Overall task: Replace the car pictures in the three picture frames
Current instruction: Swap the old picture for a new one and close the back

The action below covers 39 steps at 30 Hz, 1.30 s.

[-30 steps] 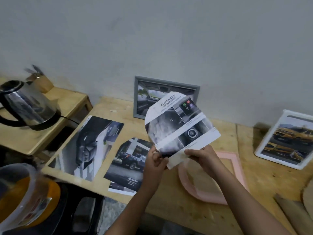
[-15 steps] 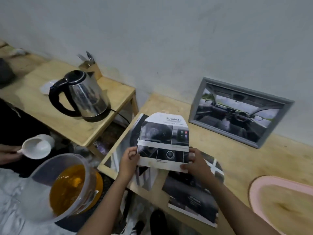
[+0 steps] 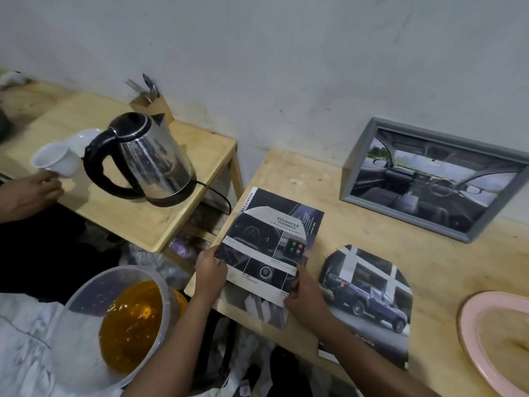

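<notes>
The left hand (image 3: 210, 272) grips the left edge of the arch-topped print (image 3: 262, 247), thumb on top, and the right hand (image 3: 305, 295) pinches its bottom right corner, probably to keep the thin sheet flat while it is lined up over the larger rectangular page (image 3: 286, 200) showing beyond its curve. The paper looks glossy, cut with a round top and square bottom, likely to suit an arched opening. Just right of the right hand a pickup print (image 3: 369, 299) of the same shape lies flat on the pale wooden table (image 3: 329, 179). Farther right, a smooth pink frame (image 3: 466, 333) lies flat with wood showing through it, seemingly awaiting a picture. Beyond the hands a grey frame (image 3: 362, 156) leans on the wall, holding a cabin view
</notes>
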{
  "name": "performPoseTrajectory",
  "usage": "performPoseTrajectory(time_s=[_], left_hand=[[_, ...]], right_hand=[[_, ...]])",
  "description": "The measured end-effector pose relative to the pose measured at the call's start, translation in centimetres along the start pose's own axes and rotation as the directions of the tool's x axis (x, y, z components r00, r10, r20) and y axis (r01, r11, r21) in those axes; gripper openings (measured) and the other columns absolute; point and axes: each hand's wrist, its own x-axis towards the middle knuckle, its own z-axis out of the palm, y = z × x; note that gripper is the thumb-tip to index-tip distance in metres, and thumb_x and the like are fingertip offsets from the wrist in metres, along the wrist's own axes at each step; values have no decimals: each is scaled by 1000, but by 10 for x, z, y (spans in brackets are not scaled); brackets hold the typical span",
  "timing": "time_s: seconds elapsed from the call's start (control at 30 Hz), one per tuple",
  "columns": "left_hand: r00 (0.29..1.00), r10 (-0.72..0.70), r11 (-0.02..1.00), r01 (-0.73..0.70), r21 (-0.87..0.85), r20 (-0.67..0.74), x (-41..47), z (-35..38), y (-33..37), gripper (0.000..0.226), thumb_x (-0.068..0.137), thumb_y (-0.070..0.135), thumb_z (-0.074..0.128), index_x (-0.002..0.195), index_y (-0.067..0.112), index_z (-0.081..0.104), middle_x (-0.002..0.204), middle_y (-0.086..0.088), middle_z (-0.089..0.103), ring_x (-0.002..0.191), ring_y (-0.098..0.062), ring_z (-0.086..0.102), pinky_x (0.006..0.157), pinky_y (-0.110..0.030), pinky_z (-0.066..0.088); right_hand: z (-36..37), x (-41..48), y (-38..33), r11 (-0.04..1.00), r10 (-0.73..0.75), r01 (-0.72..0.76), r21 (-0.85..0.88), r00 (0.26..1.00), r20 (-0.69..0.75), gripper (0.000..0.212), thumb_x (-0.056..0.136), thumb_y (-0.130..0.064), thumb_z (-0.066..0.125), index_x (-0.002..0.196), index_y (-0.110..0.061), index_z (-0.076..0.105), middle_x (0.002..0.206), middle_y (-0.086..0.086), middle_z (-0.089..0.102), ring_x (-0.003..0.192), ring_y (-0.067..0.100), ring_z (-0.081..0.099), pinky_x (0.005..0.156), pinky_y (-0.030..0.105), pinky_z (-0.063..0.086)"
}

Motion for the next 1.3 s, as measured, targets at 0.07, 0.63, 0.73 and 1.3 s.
performPoseTrajectory(time_s=[0.07,0.63,0.73,1.3], left_hand=[[999,50,984,-49,170,-1,-2,2,-3,45,82,-1,52,127,1,52,118,-20,51,109,-34,46,90,-36,40],[693,538,746,-657,112,480,-113,110,95,51,95,25,43,144,17,30,151,-5,27,139,-18,23,117,-33,21],[649,424,718,-666,203,631,-127,127,87,64,95,38,39,150,22,9,159,-3,-4,146,-21,-3,118,-34,4],[858,187,981,-132,-145,478,-154,119,180,29,98,34,39,116,17,54,119,-8,60,102,-17,56,95,-40,47]], right_hand=[[1,1,2,999,12,-12,-30,1000,-9,53,77,10,55,114,-24,41,81,-9,47,67,2,47,52,9,43],[-143,-41,102,897,435,-377,229,674,-597,30,70,-18,63,97,-8,57,93,12,57,83,28,57,64,29,42],[-139,-54,109,860,507,-442,255,688,-519,34,75,-7,65,105,-4,50,104,15,56,88,29,56,69,30,42],[-172,-81,47,935,-150,237,265,939,-309,19,90,-7,57,106,-17,57,104,0,65,99,16,63,82,23,52]])
